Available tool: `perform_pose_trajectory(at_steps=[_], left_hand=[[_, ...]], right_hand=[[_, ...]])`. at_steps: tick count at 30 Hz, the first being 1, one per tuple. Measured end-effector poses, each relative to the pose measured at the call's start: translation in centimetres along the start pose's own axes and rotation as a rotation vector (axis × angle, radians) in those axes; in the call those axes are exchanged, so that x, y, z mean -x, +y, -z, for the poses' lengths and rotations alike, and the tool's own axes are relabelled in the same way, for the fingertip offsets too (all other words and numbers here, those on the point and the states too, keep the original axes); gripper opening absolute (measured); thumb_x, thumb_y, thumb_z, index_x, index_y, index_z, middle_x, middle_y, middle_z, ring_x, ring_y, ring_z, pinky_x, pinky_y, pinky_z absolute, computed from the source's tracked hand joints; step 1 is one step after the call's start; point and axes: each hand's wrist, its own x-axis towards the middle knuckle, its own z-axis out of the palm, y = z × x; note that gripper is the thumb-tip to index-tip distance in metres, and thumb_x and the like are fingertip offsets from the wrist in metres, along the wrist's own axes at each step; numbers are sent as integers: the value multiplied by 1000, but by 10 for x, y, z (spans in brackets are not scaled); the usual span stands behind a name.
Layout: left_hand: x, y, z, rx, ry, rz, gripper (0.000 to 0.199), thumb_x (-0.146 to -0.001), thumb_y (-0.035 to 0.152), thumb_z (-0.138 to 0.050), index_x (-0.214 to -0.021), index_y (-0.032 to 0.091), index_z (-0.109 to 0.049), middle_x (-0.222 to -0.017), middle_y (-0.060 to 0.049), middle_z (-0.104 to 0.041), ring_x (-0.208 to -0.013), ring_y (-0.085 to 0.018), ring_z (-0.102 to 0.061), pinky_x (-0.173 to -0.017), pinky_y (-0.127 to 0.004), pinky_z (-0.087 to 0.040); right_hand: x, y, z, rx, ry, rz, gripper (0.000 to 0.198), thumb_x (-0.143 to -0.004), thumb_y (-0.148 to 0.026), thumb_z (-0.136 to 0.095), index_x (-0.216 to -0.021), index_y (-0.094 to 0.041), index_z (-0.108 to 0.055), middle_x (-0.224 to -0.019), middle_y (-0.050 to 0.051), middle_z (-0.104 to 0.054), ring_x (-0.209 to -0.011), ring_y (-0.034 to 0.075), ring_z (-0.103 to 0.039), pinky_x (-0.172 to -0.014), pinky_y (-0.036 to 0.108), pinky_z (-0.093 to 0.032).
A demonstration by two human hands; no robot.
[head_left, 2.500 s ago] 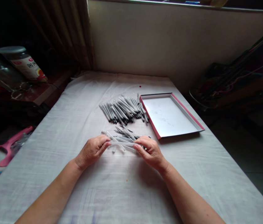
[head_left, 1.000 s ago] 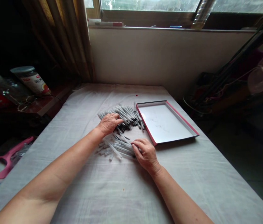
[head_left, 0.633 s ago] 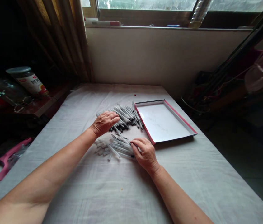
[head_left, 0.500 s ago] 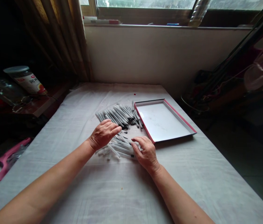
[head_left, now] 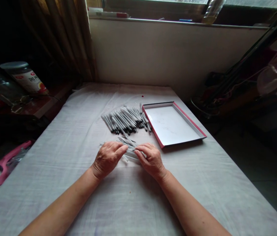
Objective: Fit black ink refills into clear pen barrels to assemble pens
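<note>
Over a loose heap of clear pen barrels (head_left: 131, 156) and thin dark refills (head_left: 128, 141), my two hands are close together. My left hand (head_left: 108, 158) has its thumb against its fingers at the heap's left side; what it pinches, if anything, is hidden. Facing it from the right, my right hand (head_left: 151, 160) is closed with thumb and forefinger together, and a thin pale part seems to sit at the fingertips, too small to name. Just beyond lies a dense pile of black-tipped pens (head_left: 125, 119), most of them side by side.
A shallow white box lid (head_left: 174, 124) with pink and dark edges lies right of the pens. A pale cloth (head_left: 91, 209) covers the table. On the left are a jar (head_left: 27, 78) on a dark side table and a pink-handled thing (head_left: 4, 165). A curtain and window stand behind.
My left hand has come back from the pen pile toward me and now pinches near my right hand. The right hand's fingers have drawn together. The view has tipped slightly downward.
</note>
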Motion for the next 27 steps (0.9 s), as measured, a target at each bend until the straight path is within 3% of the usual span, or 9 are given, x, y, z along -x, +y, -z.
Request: perform_pose_trajectory(at_steps=[5,9,13,18,22,27], left_hand=[[14,-13,10,-27,-3,139,16,-94,29,-52,-101,21,-64,-90,-6,-72,-82,-19,-65,-76,-31,-48],[26,-18,16,35,15,178,15,-93,29,-54,-99,22,-65,-88,-5,-73,-81,-18,-67,-77,-30,-50],[30,-17,15,192,-18,257,22,-95,34,-50,-99,21,-67,-87,-5,-74,-81,-18,-69,-78,-29,-52],[32,-16,14,483,-125,362,28,-97,36,-44,-107,20,-63,-73,-1,-70,-62,-12,-65,-62,-22,-52],[32,-14,13,554,-60,462,27,-91,34,-55,-114,20,-57,-92,-4,-70,-63,-11,-61,-58,-22,-50],[29,-14,14,556,3,497,17,-91,33,-53,-97,20,-62,-85,-4,-69,-69,-13,-62,-64,-23,-51]], right_hand=[[-2,6,6,-237,84,-229,15,-85,-29,-62,-78,-21,-72,-77,5,-72,-73,18,-65,-69,31,-51],[-1,11,6,-363,69,-350,12,-79,-29,-66,-76,-21,-74,-75,4,-73,-69,18,-65,-66,29,-52],[-1,11,4,-420,73,-376,12,-78,-29,-67,-76,-21,-75,-76,4,-74,-71,18,-66,-67,30,-53],[-2,11,6,-433,82,-380,12,-78,-29,-67,-81,-22,-77,-80,4,-75,-72,18,-67,-67,30,-53],[-2,12,5,-409,88,-432,14,-77,-31,-67,-76,-20,-76,-74,4,-74,-67,18,-65,-63,29,-52],[-1,13,5,-393,71,-436,16,-78,-33,-67,-73,-20,-75,-71,4,-73,-65,17,-64,-62,28,-52]])
